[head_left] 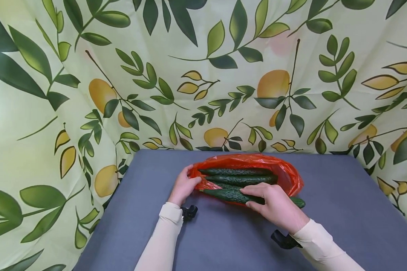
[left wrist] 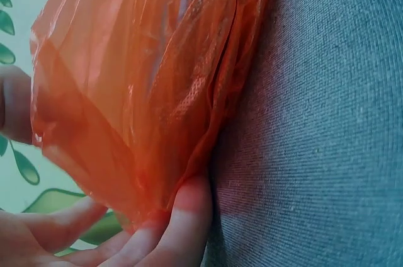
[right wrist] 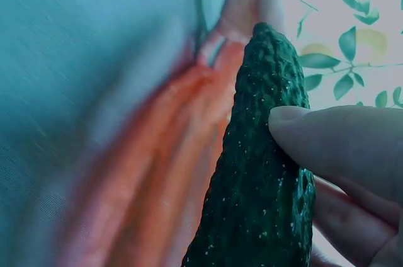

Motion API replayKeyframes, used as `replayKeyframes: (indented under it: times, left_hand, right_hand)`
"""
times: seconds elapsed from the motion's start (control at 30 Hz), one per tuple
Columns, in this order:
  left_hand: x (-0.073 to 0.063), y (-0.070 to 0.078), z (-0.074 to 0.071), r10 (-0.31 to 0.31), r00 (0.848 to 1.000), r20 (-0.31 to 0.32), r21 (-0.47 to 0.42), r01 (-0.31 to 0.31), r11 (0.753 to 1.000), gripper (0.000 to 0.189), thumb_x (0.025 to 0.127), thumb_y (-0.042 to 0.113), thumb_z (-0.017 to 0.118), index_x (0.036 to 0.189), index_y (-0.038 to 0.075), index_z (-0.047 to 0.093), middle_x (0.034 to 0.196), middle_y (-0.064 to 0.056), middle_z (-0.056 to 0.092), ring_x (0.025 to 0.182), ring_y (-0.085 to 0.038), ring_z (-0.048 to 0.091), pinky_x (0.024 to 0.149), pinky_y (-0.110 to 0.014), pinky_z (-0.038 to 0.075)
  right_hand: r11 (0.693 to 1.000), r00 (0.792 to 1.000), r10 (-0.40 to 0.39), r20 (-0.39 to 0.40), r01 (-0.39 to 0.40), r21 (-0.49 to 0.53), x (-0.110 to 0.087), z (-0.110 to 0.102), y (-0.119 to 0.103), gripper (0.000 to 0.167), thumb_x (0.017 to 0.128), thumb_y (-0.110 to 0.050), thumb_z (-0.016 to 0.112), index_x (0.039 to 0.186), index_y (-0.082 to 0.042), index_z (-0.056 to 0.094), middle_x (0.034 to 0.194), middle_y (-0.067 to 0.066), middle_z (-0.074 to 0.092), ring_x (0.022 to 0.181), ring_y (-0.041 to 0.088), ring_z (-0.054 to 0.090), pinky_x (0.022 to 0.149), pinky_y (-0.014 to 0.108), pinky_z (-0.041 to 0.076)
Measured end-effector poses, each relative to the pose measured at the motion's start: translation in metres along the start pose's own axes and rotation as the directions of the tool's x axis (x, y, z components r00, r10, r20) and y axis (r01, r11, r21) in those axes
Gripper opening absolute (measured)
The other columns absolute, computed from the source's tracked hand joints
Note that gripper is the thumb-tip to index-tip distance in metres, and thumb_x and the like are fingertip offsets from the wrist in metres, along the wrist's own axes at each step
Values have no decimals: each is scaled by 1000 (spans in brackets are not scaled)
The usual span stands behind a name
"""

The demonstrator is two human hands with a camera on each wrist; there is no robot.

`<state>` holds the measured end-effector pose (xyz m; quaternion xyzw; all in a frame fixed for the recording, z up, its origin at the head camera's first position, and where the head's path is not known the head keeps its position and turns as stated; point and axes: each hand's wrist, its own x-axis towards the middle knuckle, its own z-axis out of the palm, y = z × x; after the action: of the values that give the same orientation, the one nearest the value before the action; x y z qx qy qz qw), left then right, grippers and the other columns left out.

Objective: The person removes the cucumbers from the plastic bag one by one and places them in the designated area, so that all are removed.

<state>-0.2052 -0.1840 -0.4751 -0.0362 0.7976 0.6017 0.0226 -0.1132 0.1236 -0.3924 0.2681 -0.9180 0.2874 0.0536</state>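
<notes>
A red plastic bag lies on its side with its mouth spread wide, showing several dark green cucumbers inside. My left hand grips the bag's left end; in the left wrist view the fingers pinch the gathered red film. My right hand holds one cucumber by its middle, along the bag's near edge. Bumpy skin and a tapered end of this cucumber show in the right wrist view, with the thumb across it.
The bag rests on a grey-blue cloth-covered table, near its back edge. Behind and at both sides hangs a curtain printed with leaves and orange fruit. Black wrist cameras sit at both cuffs.
</notes>
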Motion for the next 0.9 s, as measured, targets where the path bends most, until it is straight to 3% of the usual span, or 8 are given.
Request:
replayKeyframes:
  times: [0.2,0.43,0.9]
  left_hand:
    - [3,-2,-11,-15,1000,21,-51,16,999,74,93,11,68,162,1,44,158,-26,53,124,-36,63,88,-31,60]
    - [4,2,-9,-19,999,29,-43,20,999,74,93,9,68,162,2,44,157,-26,54,124,-36,64,86,-31,58]
    - [4,-1,-5,-54,998,30,-67,56,996,74,92,10,69,162,4,46,150,-25,58,118,-31,64,84,-29,58]
  right_hand:
    - [999,999,-26,32,25,36,-17,27,0,42,88,-15,89,129,-15,81,127,-1,80,117,22,75,97,47,63]
    - [998,997,4,74,-9,69,-22,55,5,40,89,-16,88,128,-14,81,127,-1,81,120,23,75,100,50,61]
    - [992,988,90,127,-101,78,-24,72,7,39,86,-16,90,124,-20,82,123,-9,81,119,18,74,101,47,61]
